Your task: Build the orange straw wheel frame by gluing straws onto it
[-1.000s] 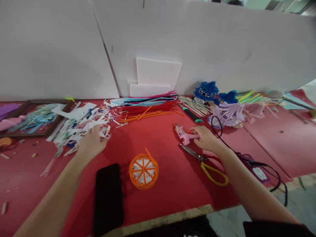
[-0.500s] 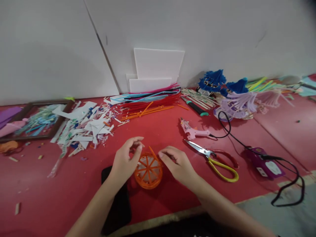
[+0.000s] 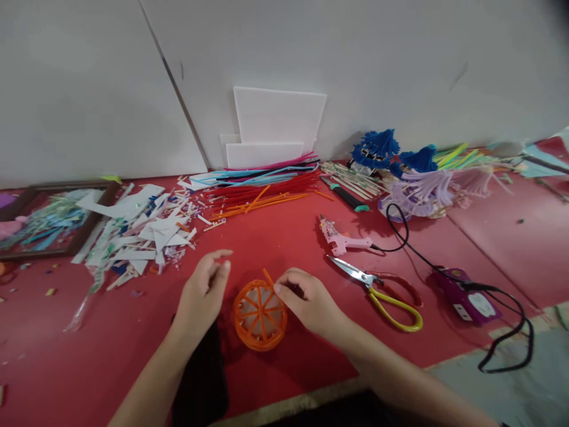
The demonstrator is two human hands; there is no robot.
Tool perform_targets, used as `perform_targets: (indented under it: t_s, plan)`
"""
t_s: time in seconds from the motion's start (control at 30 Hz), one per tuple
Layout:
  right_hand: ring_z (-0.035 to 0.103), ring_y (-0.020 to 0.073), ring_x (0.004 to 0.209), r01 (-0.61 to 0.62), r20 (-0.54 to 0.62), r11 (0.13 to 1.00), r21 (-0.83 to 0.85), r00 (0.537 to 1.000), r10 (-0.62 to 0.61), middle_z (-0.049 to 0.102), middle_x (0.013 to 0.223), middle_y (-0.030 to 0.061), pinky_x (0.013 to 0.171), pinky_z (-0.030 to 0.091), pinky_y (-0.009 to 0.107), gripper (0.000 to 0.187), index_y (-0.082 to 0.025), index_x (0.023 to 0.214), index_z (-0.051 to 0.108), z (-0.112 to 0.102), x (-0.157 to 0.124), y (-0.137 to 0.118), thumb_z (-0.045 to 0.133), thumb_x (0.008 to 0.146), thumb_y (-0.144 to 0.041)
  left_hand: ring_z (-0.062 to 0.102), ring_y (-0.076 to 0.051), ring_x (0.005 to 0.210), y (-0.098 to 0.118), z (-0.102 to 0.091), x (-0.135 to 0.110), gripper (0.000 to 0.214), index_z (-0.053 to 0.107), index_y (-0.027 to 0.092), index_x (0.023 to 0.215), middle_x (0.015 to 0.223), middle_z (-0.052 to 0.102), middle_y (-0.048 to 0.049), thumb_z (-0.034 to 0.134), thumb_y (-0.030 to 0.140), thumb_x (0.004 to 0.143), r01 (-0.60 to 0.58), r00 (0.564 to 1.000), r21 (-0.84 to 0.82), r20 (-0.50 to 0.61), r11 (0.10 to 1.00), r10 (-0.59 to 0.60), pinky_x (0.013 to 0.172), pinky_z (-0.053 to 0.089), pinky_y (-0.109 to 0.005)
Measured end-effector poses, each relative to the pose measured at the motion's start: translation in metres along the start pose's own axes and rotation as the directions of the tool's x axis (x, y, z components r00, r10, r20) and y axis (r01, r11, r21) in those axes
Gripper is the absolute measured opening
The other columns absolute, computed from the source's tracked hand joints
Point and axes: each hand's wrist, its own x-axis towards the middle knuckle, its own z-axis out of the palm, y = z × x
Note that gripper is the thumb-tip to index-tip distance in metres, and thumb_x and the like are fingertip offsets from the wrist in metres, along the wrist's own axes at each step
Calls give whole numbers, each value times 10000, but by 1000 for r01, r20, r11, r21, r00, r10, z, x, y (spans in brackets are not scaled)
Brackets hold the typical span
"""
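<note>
An orange spoked wheel [image 3: 261, 311], apparently made of pipe cleaners, lies on the red table in front of me. From its upper right edge sticks up a short orange pipe cleaner end [image 3: 267, 277]. My right hand [image 3: 311, 299] pinches that end between thumb and fingers at the wheel's edge. To the left of the wheel, my left hand [image 3: 202, 290] hovers with thumb and fingers apart and nothing in it. A black phone-like slab [image 3: 205, 379] lies partly under my left forearm.
Scissors [image 3: 371, 284] and a pink glue gun [image 3: 344, 238] lie to the right, its cord near a purple box [image 3: 466, 296]. Behind are pipe cleaners [image 3: 267, 188], sticks and a green-black cutter [image 3: 351, 197]. Paper scraps [image 3: 146, 231] and a brown frame [image 3: 95, 228] sit left.
My left hand has drawn away from the wheel to the left. My right hand stays at the wheel's edge on the orange end. The whole view has shifted slightly.
</note>
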Motion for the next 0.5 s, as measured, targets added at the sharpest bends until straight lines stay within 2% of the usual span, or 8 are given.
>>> perform_targets:
  t_s: [0.03,0.1,0.17,0.23,0.33,0.43,0.5]
  plan:
    - [541,117,676,-2,2,1000,-6,1000,2,594,730,10,619,414,237,150,-170,738,606,0,1,-1,511,842,-221,592,-170,731,3,3,0,342,577,215,1096,803,609,-16,449,420,855,-43,998,-1,49,999,43,639,466,-267]
    - [520,114,660,-3,2,1000,-17,1000,3,578,710,4,618,401,240,145,-171,715,585,0,1,-2,508,833,-203,593,-201,977,8,9,-2,340,622,218,1042,1048,629,-62,434,441,867,-112,981,-43,157,993,117,826,472,-310]
    - [501,112,644,-3,-3,1000,-23,1000,3,562,687,-3,612,389,241,155,-175,681,554,1,1,-4,502,827,-185,573,-212,1055,12,14,-5,333,638,216,990,1107,630,-69,423,444,874,-110,960,-97,247,989,131,910,443,-337]
    - [490,113,636,-3,-14,1000,-23,1000,3,552,672,-4,607,382,243,169,-178,660,530,2,1,-4,494,826,-178,597,-212,994,15,18,-7,313,629,206,959,1030,658,-66,444,440,865,-52,950,-131,299,990,90,893,450,-342]
    - [503,117,639,-1,-13,1000,-3,1000,1,568,679,2,612,388,248,170,-177,677,553,3,0,-4,498,836,-203,620,-202,850,17,23,-9,278,618,190,879,884,674,-49,486,432,844,17,937,-149,349,989,36,783,481,-321]
    - [533,123,658,1,9,999,46,1000,-1,597,702,12,624,411,249,200,-177,701,594,2,0,-1,502,855,-266,607,-176,752,19,27,-10,264,607,186,793,778,652,-21,509,428,833,18,924,-174,379,985,50,696,479,-282]
    - [543,127,669,-8,9,996,84,1000,7,600,717,20,621,427,248,264,-176,697,594,1,-1,1,474,878,-326,593,-164,744,20,29,-11,251,593,186,771,759,633,-9,517,417,831,14,927,-195,370,981,61,695,469,-269]
